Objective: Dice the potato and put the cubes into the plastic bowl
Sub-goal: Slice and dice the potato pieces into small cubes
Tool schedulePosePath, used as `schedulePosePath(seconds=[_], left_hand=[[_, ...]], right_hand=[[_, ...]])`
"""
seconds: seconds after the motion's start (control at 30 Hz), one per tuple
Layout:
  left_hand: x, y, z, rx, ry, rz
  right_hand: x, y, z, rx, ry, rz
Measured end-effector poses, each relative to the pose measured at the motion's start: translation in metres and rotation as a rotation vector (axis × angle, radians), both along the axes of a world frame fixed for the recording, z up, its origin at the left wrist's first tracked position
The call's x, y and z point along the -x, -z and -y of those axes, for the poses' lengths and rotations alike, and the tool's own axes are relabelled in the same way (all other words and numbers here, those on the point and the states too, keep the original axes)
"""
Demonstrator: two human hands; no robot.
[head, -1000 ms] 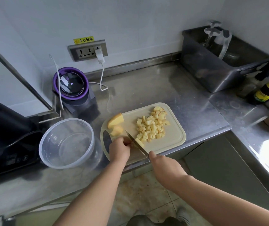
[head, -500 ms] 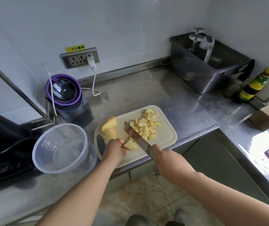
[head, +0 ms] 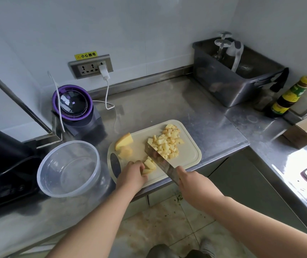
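L hand (head: 131, 175) holds potato piece (head: 149, 165), R hand (head: 191, 181) grips knife (head: 160, 161), both at board (head: 189, 155) front edge.

The head-worn wide-angle camera looks forward and steeply down along both forearms onto the stainless-steel countertop (head: 167, 101), at close range. The pale rectangular plastic cutting board (head: 189, 157) sits at frame centre, with the left hand (head: 131, 176) and right hand (head: 191, 180) at its near edge. The field reaches the white wall (head: 130, 25) at top, the tiled floor (head: 167, 224) at bottom, the clear round plastic bowl (head: 70, 142) at left and the dark grey plastic tub (head: 223, 86) at upper right.
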State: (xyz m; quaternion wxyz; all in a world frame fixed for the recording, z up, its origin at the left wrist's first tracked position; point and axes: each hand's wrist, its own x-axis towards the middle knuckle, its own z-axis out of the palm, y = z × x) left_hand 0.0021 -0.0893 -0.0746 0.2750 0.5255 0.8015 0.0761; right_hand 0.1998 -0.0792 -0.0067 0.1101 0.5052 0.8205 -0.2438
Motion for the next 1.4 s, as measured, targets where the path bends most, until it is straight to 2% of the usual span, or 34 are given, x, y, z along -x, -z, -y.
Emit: schedulePosePath(seconds=[0.23,0.5,1.1,1.4], left_hand=[[0.003,0.0,0.009,-0.037,-0.092,-0.108],[0.003,0.005,0.019,-0.111,-0.206,-0.043],[0.004,0.002,0.02,-0.085,-0.179,-0.063],[0.001,0.006,0.014,-0.139,-0.173,0.008]], right_hand=[[0.015,-0.002,0.005,-0.004,-0.076,0.027],[0.025,0.005,0.015,-0.008,-0.157,0.076],[0.029,0.017,0.022,0.056,-0.161,0.129],[0.021,-0.006,0.007,-0.017,-0.121,0.035]])
